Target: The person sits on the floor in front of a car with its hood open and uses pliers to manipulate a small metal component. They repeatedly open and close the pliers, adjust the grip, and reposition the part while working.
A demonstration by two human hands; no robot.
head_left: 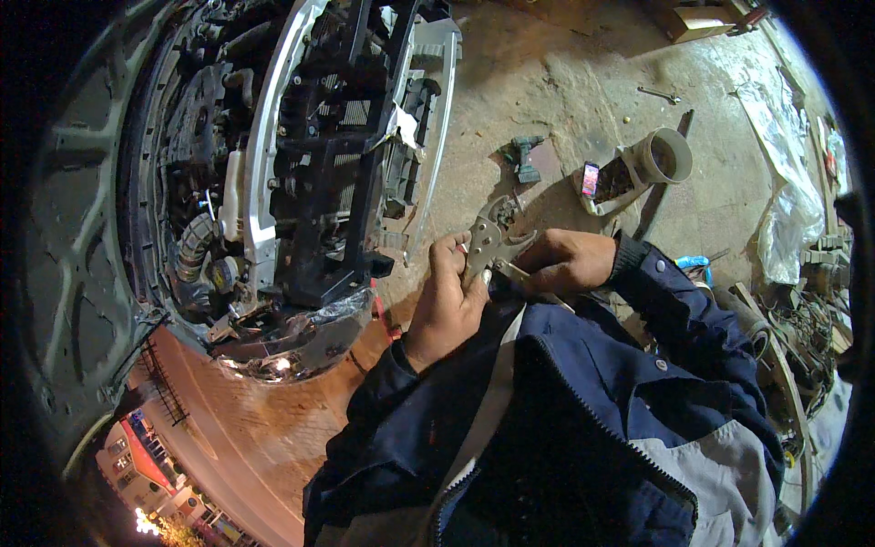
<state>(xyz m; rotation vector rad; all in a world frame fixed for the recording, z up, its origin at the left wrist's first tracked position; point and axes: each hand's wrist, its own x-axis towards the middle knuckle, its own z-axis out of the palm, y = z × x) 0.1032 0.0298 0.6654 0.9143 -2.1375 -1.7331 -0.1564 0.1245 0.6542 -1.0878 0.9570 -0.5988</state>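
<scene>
- pliers (pixel 490 248): handles partly covered by the left grip (pixel 447 305) and right grip (pixel 570 260), so can't tell how far they're squeezed
- car (pixel 262 146): runs off the top edge
- phone (pixel 591 180): screen's way too tiny to read
- bucket (pixel 649 162): bottom's lost in shadow
- junk pile (pixel 802 328): fades into the dark rim, can't make out single bits

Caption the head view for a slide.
Left hand and right hand holding pliers beside a car's exposed front, drill on the floor.
</scene>
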